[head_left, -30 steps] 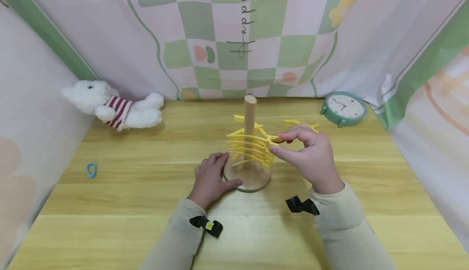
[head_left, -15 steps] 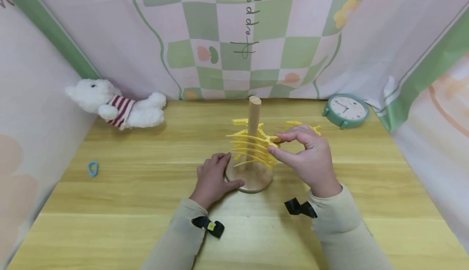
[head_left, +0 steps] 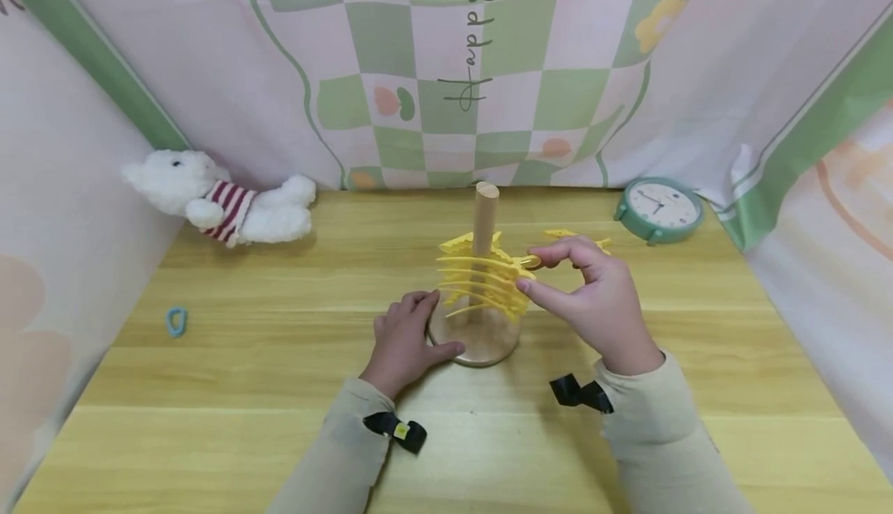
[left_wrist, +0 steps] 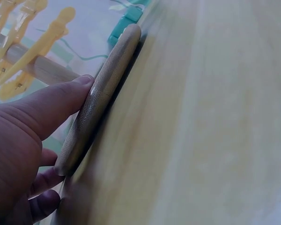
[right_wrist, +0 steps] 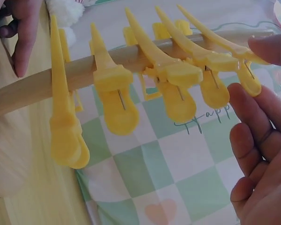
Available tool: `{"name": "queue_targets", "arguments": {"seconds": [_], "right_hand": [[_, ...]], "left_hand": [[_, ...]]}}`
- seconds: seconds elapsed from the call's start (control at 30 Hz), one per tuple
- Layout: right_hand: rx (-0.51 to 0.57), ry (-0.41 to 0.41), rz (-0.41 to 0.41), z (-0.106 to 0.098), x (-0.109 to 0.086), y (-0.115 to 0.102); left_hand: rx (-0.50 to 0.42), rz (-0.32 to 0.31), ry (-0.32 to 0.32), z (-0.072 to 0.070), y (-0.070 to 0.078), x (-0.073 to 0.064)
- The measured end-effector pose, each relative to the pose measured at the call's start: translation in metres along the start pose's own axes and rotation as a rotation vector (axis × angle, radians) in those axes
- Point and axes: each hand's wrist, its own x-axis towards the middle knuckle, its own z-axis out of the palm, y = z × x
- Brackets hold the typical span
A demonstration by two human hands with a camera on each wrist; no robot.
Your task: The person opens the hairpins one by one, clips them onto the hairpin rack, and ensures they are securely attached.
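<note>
A wooden stand [head_left: 486,215] has a round base and an upright post. Several yellow hair clips [right_wrist: 117,110] are clamped along the post, one above another. My left hand [head_left: 408,341] holds the base at its left edge, thumb on top and fingers along the rim [left_wrist: 96,101]. My right hand [head_left: 593,293] has thumb and index fingertips at the handle of the topmost hair clip [right_wrist: 248,80], whose arms lie around the post. In the right wrist view, the other right-hand fingers are loosely bent below that handle.
Another yellow clip [head_left: 558,232] lies on the table behind my right hand, partly hidden by it. A green clock [head_left: 659,210] stands back right. At back left lies a white plush toy [head_left: 223,200], with a small blue ring-shaped piece [head_left: 177,321] nearer the front left.
The topmost hair clip's spread arms have drawn together around the post, and its handles have parted. My right thumb and index have moved slightly right. My left hand stays on the base.
</note>
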Motion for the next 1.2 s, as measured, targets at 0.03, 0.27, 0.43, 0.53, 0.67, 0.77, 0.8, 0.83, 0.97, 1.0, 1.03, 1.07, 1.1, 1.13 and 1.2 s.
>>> {"name": "queue_targets", "arguments": {"seconds": [0.03, 0.27, 0.43, 0.53, 0.67, 0.77, 0.8, 0.83, 0.97, 1.0, 1.03, 1.07, 1.1, 1.13, 1.2], "right_hand": [[-0.001, -0.007, 0.004, -0.001, 0.0, 0.0], [-0.02, -0.057, 0.03, -0.006, 0.001, -0.001], [-0.034, -0.078, 0.044, -0.007, 0.001, -0.002], [-0.039, -0.089, 0.052, -0.008, 0.001, -0.001], [-0.051, -0.101, 0.045, -0.009, 0.002, 0.0], [-0.046, -0.096, 0.029, -0.012, 0.003, 0.003], [-0.034, -0.09, 0.021, -0.013, 0.003, 0.004], [-0.024, -0.082, 0.011, -0.014, 0.003, 0.006], [0.022, -0.039, -0.006, -0.019, 0.005, 0.014], [0.03, -0.028, -0.002, -0.02, 0.006, 0.016], [0.032, -0.015, 0.002, -0.02, 0.007, 0.018], [0.036, -0.001, 0.01, -0.021, 0.008, 0.021], [0.039, 0.012, 0.02, -0.021, 0.008, 0.023], [0.043, 0.026, 0.028, -0.021, 0.009, 0.026], [0.046, 0.052, 0.043, -0.022, 0.011, 0.032]], "left_hand": [[0.0, 0.003, 0.002, 0.0, 0.0, 0.0], [-0.014, 0.015, 0.016, -0.001, 0.0, -0.001], [-0.015, 0.01, 0.014, -0.002, -0.001, -0.002], [-0.012, 0.006, 0.01, -0.001, -0.002, -0.002], [-0.009, -0.003, 0.006, 0.0, -0.002, -0.001], [-0.011, -0.006, 0.006, 0.0, -0.003, -0.001], [-0.01, -0.006, 0.007, 0.001, -0.003, -0.001], [-0.012, -0.005, 0.007, 0.001, -0.003, 0.0], [-0.014, -0.005, 0.005, 0.001, -0.003, 0.0], [-0.014, -0.005, 0.005, 0.002, -0.003, 0.0], [-0.014, -0.006, 0.004, 0.002, -0.003, 0.0], [-0.012, -0.007, 0.002, 0.002, -0.003, 0.0], [-0.012, -0.008, 0.0, 0.001, -0.002, 0.001], [-0.011, -0.01, -0.002, 0.001, -0.002, 0.001], [-0.014, -0.012, -0.005, 0.001, -0.001, 0.001]]}}
